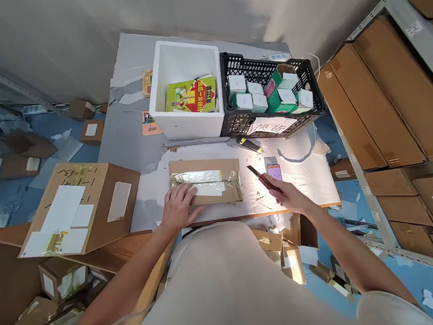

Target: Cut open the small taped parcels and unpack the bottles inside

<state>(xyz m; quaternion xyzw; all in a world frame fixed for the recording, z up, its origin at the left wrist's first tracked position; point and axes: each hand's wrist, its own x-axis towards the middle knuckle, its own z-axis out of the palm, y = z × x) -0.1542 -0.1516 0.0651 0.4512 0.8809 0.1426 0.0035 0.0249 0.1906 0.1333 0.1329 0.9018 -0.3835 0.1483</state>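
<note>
A flat cardboard box [206,198] with clear tape and white labels lies on the table in front of me. My left hand [180,206] rests on its left end, fingers stretched over the tape and thumb along the near edge. Right of the box, my right hand [284,195] is wrapped around a red and black utility knife [264,179], its dark blade pointing up and left, apart from the box. Just beyond that hand lies a phone [274,172] with a lit screen. A second, yellow and black cutter [249,145] lies behind the box.
At the back stand a white foam box [192,124] holding colourful booklets and a black plastic crate [232,125] with several green and white cartons. A large labelled carton [103,204] is on the left. Shelving with brown boxes [387,90] rises on the right; opened boxes [270,241] lie below the table edge.
</note>
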